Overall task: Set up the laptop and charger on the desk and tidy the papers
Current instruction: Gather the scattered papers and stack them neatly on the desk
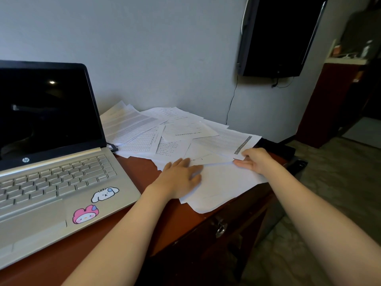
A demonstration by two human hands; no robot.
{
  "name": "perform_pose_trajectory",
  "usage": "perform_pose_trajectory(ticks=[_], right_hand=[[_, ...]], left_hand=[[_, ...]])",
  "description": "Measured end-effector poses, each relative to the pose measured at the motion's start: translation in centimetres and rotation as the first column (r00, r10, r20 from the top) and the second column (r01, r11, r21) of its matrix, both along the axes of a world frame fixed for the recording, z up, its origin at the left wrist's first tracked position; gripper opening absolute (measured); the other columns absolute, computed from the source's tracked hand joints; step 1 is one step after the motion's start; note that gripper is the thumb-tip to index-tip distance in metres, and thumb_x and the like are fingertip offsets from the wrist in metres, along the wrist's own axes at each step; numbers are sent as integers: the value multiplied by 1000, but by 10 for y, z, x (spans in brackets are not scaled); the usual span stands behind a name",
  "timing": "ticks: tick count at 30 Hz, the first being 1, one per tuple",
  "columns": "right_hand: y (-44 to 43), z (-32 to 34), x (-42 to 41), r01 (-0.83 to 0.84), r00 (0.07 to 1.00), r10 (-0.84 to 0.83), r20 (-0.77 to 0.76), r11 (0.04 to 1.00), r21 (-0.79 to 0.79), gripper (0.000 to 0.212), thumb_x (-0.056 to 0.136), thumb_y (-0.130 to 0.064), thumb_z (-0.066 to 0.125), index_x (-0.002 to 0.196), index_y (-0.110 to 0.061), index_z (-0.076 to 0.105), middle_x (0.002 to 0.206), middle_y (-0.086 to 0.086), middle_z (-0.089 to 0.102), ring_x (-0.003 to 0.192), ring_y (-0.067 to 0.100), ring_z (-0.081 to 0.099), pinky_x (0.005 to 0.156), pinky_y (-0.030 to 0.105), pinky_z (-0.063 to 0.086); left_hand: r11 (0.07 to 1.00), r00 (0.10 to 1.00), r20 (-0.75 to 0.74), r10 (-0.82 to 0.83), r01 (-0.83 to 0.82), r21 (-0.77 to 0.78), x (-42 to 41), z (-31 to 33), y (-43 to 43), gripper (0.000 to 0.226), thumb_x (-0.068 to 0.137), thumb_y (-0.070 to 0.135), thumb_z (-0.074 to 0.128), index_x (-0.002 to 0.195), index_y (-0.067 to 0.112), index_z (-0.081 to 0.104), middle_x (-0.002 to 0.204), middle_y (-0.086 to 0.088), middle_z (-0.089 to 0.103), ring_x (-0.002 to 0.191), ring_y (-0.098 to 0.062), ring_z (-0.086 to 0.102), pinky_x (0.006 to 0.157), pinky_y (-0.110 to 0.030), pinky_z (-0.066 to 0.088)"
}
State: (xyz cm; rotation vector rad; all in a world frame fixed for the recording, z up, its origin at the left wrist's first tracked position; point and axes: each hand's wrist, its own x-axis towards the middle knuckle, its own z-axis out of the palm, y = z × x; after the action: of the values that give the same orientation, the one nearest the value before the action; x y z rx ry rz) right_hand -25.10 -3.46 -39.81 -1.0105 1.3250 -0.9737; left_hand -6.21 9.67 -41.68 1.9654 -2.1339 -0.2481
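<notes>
A: So, how far along?
B: The laptop (pixel 51 162) is being shown open at the bench's (pixel 142 169) left; tidying is barely being begun.
A: And now?
B: Scattered papers (pixel 175 131) are being pressed by the flat left hand (pixel 181 178), one edge apparently pinched by the right hand (pixel 255 159).

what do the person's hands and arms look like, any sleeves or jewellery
Both are bare. The left hand and right hand wear no gloves, and no rings show. The left forearm and right forearm carry no sleeve, watch or bracelet as far as the frame shows them.
</notes>
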Motion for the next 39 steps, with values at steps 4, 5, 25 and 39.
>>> perform_pose_trajectory(ticks=[4, 5, 25, 39], right_hand=[[4, 0, -8, 14, 999, -14, -45, 1000, -3, 38, 94, 14, 33, 131, 7, 40, 124, 25, 54, 93, 37, 65, 75, 35, 50], [5, 0, -11, 10, 999, -10, -53, 1000, -6, 39, 93, 15, 33, 131, 8, 40, 127, 24, 53, 89, 36, 65, 77, 35, 49], [30, 21, -98, -398, 650, 394, -650, 905, 151, 28, 95, 0, 33, 78, -15, 50, 70, 6, 47, 67, 16, 51, 62, 26, 51], [19, 10, -87, -15, 968, 8, -252, 1000, -25, 58, 88, -1, 60, 139, 3, 32, 129, 22, 50, 110, 33, 56, 67, 34, 52]], left_hand=[[1000, 1000, 1, -12, 12, -21, 2, 0, 3, 40, 100, 35, 30, 139, 34, 38, 143, -5, 34, 136, -17, 24, 109, -31, 14], [999, 1000, -3, -10, 10, -33, 3, -1, 3, 39, 100, 34, 31, 138, 34, 40, 145, -5, 33, 137, -17, 24, 110, -31, 14], [912, 999, 47, -21, 38, -408, 5, -4, 2, 65, 87, 25, 58, 145, 20, 29, 148, 0, 33, 137, -19, 31, 110, -31, 19], [956, 962, -229, -149, 81, -283, -2, 7, 19, 27, 85, 18, 53, 97, 35, 71, 92, 17, 71, 90, -7, 65, 82, -24, 50]])
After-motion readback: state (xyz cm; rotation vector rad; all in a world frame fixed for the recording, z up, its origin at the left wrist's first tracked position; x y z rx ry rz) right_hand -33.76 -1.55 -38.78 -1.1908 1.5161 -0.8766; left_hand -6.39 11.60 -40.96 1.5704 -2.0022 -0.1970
